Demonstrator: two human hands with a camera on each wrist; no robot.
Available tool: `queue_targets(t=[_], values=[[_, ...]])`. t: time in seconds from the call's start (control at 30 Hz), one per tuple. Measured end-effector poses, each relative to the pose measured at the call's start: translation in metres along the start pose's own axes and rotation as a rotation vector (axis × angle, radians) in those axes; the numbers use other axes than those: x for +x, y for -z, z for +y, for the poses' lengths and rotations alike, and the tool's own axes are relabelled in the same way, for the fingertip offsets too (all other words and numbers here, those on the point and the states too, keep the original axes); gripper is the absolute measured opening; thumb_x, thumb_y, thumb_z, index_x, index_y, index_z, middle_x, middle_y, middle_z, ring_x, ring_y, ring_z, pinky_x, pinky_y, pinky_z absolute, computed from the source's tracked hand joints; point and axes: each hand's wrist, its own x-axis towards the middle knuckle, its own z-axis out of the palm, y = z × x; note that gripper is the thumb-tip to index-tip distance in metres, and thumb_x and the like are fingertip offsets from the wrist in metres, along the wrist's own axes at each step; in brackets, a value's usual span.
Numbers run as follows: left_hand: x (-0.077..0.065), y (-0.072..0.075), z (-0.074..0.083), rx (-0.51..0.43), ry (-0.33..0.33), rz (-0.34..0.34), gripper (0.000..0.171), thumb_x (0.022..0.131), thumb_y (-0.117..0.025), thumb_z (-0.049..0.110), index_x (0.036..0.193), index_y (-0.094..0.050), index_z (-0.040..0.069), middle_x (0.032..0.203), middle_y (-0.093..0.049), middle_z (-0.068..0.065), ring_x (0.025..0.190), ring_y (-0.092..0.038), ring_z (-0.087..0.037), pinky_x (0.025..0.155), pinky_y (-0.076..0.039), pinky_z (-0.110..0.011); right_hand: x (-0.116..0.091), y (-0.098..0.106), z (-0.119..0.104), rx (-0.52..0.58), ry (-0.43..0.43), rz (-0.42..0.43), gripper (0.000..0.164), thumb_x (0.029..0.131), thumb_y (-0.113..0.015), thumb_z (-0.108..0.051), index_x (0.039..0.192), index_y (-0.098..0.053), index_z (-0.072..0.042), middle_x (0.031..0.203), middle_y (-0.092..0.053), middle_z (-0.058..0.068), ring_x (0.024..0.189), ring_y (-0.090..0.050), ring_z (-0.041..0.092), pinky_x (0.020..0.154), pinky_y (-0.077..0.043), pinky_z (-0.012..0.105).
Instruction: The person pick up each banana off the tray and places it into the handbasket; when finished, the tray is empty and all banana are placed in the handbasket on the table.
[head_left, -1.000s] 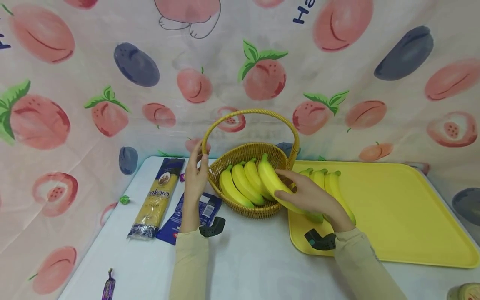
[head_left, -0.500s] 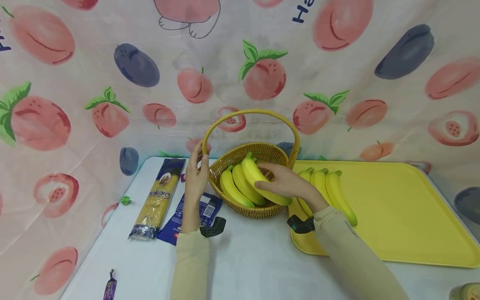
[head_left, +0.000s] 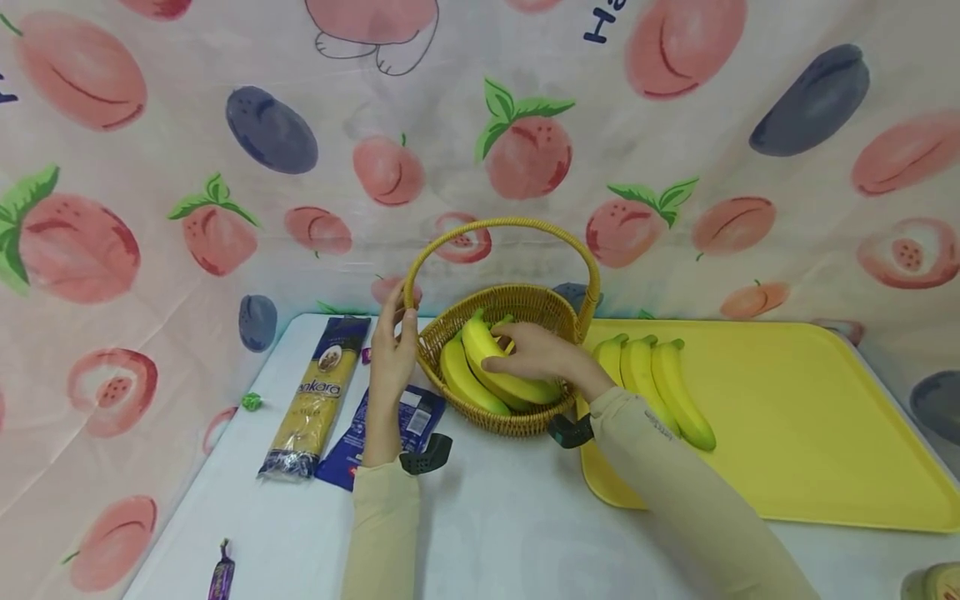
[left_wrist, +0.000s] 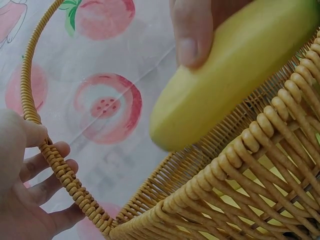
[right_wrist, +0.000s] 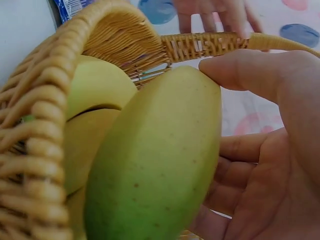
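A wicker basket (head_left: 517, 425) with a tall arched handle (head_left: 510, 222) stands near the back wall. My left hand (head_left: 392, 354) grips the handle's left foot; in the left wrist view its thumb (left_wrist: 35, 132) lies on one side and the fingers behind. My right hand (head_left: 536, 352) holds a yellow banana (head_left: 491, 372) between thumb and fingers, low in the basket's mouth. That banana (right_wrist: 155, 160) fills the middle of the right wrist view. Other bananas (head_left: 461, 383) lie under and beside it in the basket, partly hidden. The right forearm passes over the tray's near left corner.
Right of the basket, a yellow tray (head_left: 810, 417) bears three bananas (head_left: 678, 400). At left lie an Ankara pasta packet (head_left: 318, 392), a dark blue packet (head_left: 351, 450), a small green item (head_left: 251, 402) and a purple-wrapped sweet (head_left: 221, 573). A jar (head_left: 941, 581) shows at the lower right corner.
My right hand has carried the banana leftward and lower, from the basket's right side to over the bananas inside. The left hand has stayed on the handle.
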Motion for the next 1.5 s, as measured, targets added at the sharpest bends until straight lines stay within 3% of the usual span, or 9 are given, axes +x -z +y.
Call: queue_targets(t=[0.2, 0.4, 0.5, 0.63, 0.73, 1.03, 1.33, 1.5], values=[[-0.001, 0.001, 0.0, -0.002, 0.017, -0.002, 0.044, 0.102, -0.041, 0.024, 0.144, -0.035, 0.037, 0.136, -0.051, -0.005, 0.125, -0.047, -0.022, 0.099, -0.042, -0.052, 0.017, -0.003, -0.003, -0.032, 0.0, -0.046, 0.065, 0.088, -0.059, -0.045, 0.139, -0.046, -0.007, 0.122, -0.06, 0.009, 0.106, -0.056, 0.021, 0.093, -0.046, 0.038], [0.0, 0.0, -0.001, -0.009, 0.018, -0.005, 0.044, 0.102, -0.041, 0.025, 0.143, -0.035, 0.039, 0.136, -0.051, -0.004, 0.125, -0.047, -0.021, 0.101, -0.041, -0.052, 0.03, -0.004, -0.007, -0.03, -0.02, -0.077, 0.067, 0.088, -0.06, -0.046, 0.141, -0.044, -0.007, 0.128, -0.059, 0.011, 0.114, -0.057, 0.022, 0.097, -0.046, 0.038], [0.0, 0.001, 0.0, -0.009, 0.018, -0.009, 0.044, 0.102, -0.041, 0.026, 0.143, -0.035, 0.038, 0.137, -0.051, -0.005, 0.126, -0.046, -0.022, 0.101, -0.041, -0.053, 0.036, -0.007, -0.008, -0.02, -0.014, -0.09, 0.064, 0.088, -0.061, -0.044, 0.137, -0.047, -0.005, 0.122, -0.062, 0.009, 0.099, -0.06, 0.018, 0.086, -0.049, 0.033], [0.0, 0.001, 0.0, -0.007, 0.019, -0.014, 0.044, 0.102, -0.041, 0.026, 0.145, -0.034, 0.036, 0.138, -0.05, -0.006, 0.127, -0.045, -0.024, 0.099, -0.041, -0.054, 0.041, -0.012, -0.011, 0.021, 0.007, -0.117, 0.052, 0.088, -0.062, -0.04, 0.125, -0.055, -0.005, 0.096, -0.064, 0.006, 0.069, -0.054, 0.012, 0.063, -0.045, 0.026], [0.0, 0.001, 0.0, -0.009, 0.017, -0.016, 0.044, 0.102, -0.04, 0.026, 0.145, -0.034, 0.035, 0.138, -0.05, -0.006, 0.127, -0.045, -0.024, 0.099, -0.041, -0.055, 0.044, -0.016, -0.015, 0.055, -0.006, -0.134, 0.047, 0.087, -0.064, -0.038, 0.119, -0.057, -0.005, 0.087, -0.062, 0.006, 0.062, -0.052, 0.011, 0.056, -0.044, 0.024], [0.001, 0.003, 0.001, -0.002, 0.034, -0.018, 0.044, 0.102, -0.041, 0.027, 0.144, -0.034, 0.039, 0.136, -0.051, -0.003, 0.126, -0.046, -0.02, 0.1, -0.042, -0.051, 0.049, -0.026, -0.026, 0.0, -0.047, -0.149, 0.068, 0.086, -0.064, -0.045, 0.137, -0.047, -0.003, 0.115, -0.062, 0.01, 0.088, -0.057, 0.017, 0.078, -0.048, 0.03], [-0.006, 0.005, 0.033, -0.014, 0.07, -0.038, 0.046, 0.102, -0.039, 0.014, 0.147, -0.034, 0.021, 0.139, -0.047, -0.015, 0.129, -0.043, -0.032, 0.102, -0.038, -0.057, 0.046, -0.026, -0.029, -0.005, -0.08, -0.153, 0.073, 0.088, -0.058, -0.051, 0.142, -0.041, -0.005, 0.133, -0.055, 0.012, 0.109, -0.056, 0.021, 0.097, -0.045, 0.039], [-0.003, 0.003, 0.02, -0.015, 0.066, -0.028, 0.045, 0.102, -0.041, 0.02, 0.145, -0.036, 0.03, 0.138, -0.049, -0.009, 0.127, -0.045, -0.026, 0.101, -0.04, -0.055, 0.038, -0.022, -0.022, 0.047, -0.07, -0.11, 0.069, 0.092, -0.052, -0.05, 0.144, -0.039, -0.007, 0.13, -0.057, 0.011, 0.109, -0.059, 0.021, 0.097, -0.046, 0.039]])
